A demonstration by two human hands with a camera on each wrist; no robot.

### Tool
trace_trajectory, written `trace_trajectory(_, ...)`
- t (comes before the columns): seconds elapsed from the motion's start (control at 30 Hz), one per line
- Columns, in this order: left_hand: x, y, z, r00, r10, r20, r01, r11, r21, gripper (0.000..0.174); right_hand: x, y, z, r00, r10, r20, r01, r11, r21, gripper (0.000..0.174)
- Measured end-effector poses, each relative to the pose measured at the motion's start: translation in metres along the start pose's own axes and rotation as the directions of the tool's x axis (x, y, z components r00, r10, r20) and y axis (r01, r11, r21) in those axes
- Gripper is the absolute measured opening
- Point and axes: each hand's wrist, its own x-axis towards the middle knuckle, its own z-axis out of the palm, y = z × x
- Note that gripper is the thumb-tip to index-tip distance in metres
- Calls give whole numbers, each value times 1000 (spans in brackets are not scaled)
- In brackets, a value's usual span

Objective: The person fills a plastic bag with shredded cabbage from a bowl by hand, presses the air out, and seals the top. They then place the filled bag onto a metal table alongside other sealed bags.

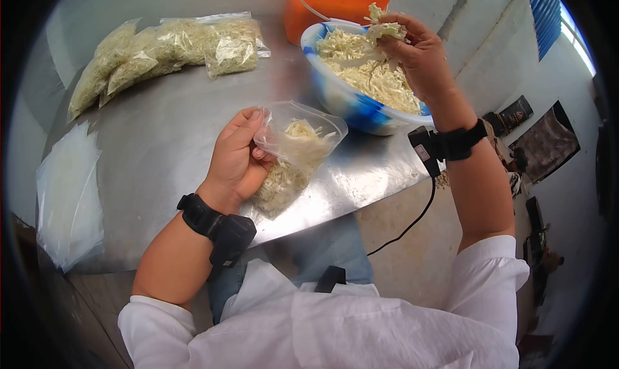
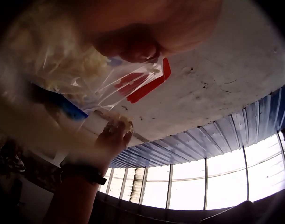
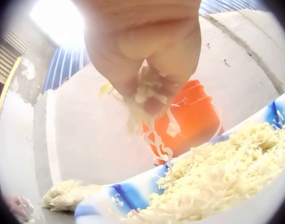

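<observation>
My left hand (image 1: 237,155) grips the rim of a clear plastic bag (image 1: 303,140), partly filled with shredded cabbage, over the metal table. The bag's mouth stands wide. Up over the far side of a blue-and-white basin (image 1: 348,105), my right hand (image 1: 422,56) holds a clump of shredded cabbage (image 1: 385,30) in curled fingers. In the right wrist view, strands (image 3: 156,142) dangle from those fingers above the cabbage heap (image 3: 226,172) in the basin. The left wrist view shows the bag's film (image 2: 128,79) stretched beneath the left fingers.
Several filled bags (image 1: 174,47) lie along the table's back left. A stack of flat clear bags (image 1: 69,195) lies at the left edge. An orange bucket (image 1: 335,5) stands behind the basin. The metal table (image 1: 161,130) ends at its front edge near the person's legs.
</observation>
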Motion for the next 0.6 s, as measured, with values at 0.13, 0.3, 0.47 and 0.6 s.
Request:
trace_trajectory(0.13, -2, 1, 5, 999, -27, -42, 25, 999, -33, 6, -30, -16, 57, 992, -97, 85, 84, 985, 150, 24)
trace_trajectory(0.3, -5, 0, 8, 999, -14, 37, 16, 999, -47, 6, -64, 0, 91, 974, -189, 123, 193, 981, -27, 34)
trace_trajectory(0.47, -4, 3, 6, 998, -6, 66, 10, 997, -70, 8, -78, 6, 109, 909, -358, 215, 403, 888, -223, 38)
trace_trajectory(0.6, -9, 10, 20, 998, 59, 0, -59, 997, 56, 8, -78, 6, 113, 915, -279, 291, 338, 925, -174, 43)
